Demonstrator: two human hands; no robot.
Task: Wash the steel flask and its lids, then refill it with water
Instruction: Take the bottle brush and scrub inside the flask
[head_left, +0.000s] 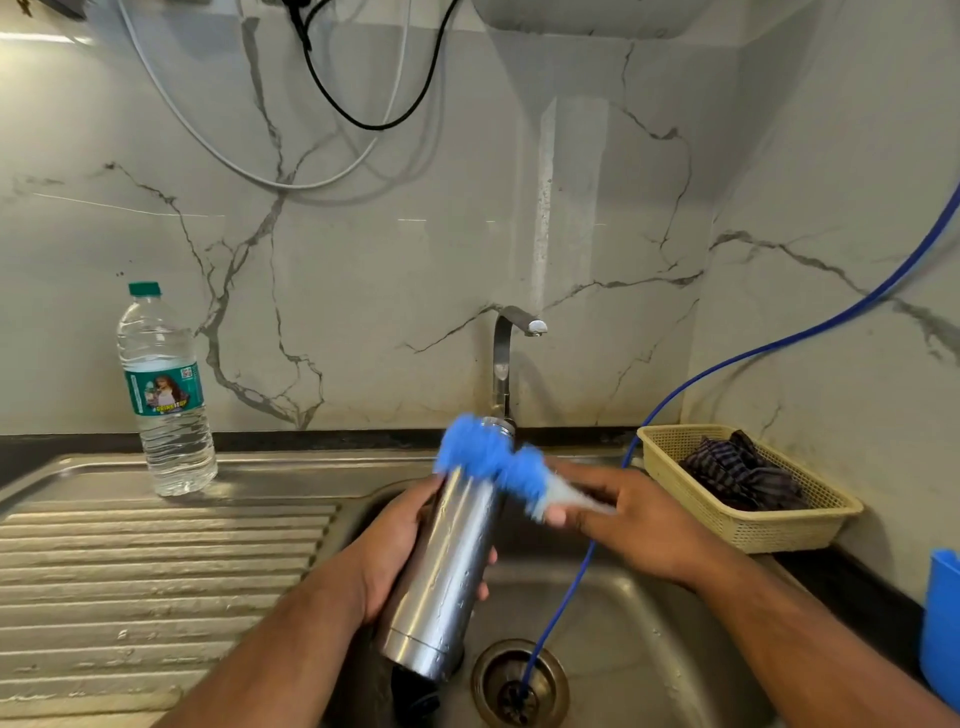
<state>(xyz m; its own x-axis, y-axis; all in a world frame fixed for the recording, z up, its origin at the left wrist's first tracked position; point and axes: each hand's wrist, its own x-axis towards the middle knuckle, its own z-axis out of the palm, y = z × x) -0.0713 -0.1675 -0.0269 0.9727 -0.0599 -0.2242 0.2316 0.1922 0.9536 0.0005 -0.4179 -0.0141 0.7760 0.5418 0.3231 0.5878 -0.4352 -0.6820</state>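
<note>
**Flask mid-scrub, lids and refill to come**

A marble-veined wall (363, 260) backs a dark tabletop (62, 441), into which a steel sink (649, 623) is set straight below the tap (511, 353). The sink's ribbed draining board (156, 571) stretches well to the left of the tap. A yellow basket (748, 525) holding a striped cloth (743, 473) sits to the right of the tap. A capped plastic water bottle (166, 395) stands upright far left of it.

The steel flask (447, 561) is tilted over the basin, in front of and below the tap, with its open mouth pointing up towards it. Its wall is beaded with water. The left hand (395, 545) wraps its grip round the flask's middle. The right hand (634, 519), just right of the tap's line, has its grip closed on the pale handle of a blue brush (493, 462). The blurred bristles lie against the flask's neck. A thin blue hose (571, 587) drops past the tap's right side into the drain (519, 680).

By my reading, washing is under way: the body is wet and being brushed. No water runs from the tap. I cannot pick out any lid for certain. Rinsing, the lids and the refill look to be left.
</note>
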